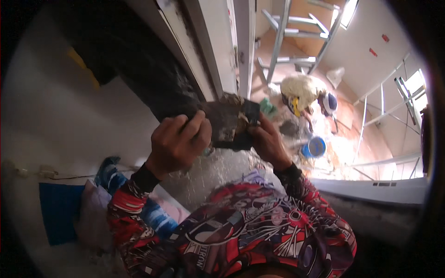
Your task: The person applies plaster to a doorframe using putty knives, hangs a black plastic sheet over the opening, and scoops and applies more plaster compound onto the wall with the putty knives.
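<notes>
In front of my chest is a dark, worn, flat piece (225,121) with pale scuffs and a squarish black end; I cannot make out its kind. My left hand (180,141) is closed at its left end, fingers curled and knuckles up. At the black end, my right hand (271,146) grips with the thumb on top and the other fingers mostly hidden underneath. A long, dark, cloth-like shape (148,69) runs from the upper left down to my left hand. Whether it joins the piece cannot be seen.
Beyond a white door frame (215,46), a person (303,92) in a pale top and cap bends over the floor near a blue bucket (316,147). Metal frames (296,33) stand behind. A blue panel (58,213) and pale bag (96,208) lie at left.
</notes>
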The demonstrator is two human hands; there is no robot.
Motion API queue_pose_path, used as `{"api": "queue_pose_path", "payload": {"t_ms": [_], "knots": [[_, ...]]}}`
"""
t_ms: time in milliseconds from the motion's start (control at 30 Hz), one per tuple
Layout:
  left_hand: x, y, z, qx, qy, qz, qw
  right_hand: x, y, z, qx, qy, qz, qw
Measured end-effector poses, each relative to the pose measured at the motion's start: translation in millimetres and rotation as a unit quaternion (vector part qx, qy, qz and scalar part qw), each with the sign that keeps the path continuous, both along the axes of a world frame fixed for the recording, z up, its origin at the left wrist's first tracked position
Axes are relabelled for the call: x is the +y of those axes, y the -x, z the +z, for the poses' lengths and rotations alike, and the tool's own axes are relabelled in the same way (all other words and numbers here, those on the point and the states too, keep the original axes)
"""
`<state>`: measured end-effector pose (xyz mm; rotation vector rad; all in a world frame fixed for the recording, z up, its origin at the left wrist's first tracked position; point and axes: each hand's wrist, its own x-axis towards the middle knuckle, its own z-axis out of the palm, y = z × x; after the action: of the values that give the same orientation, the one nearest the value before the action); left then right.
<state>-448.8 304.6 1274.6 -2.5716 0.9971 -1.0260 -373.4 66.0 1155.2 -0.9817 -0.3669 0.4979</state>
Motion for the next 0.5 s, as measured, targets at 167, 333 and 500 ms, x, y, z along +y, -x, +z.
{"api": "queue_pose_path", "payload": {"t_ms": [167,333,500], "knots": [[11,-12,74,-0.122,0.033,-0.057,0.99,13,-6,4,0.048,-0.11,0.03,0.992],[25,-26,164,-0.232,0.088,-0.064,0.967,29,-14,26,0.031,-0.182,0.048,0.982],[38,-72,241,-0.187,0.388,-0.079,0.899,30,-19,35,0.006,-0.174,0.066,0.983]]}}
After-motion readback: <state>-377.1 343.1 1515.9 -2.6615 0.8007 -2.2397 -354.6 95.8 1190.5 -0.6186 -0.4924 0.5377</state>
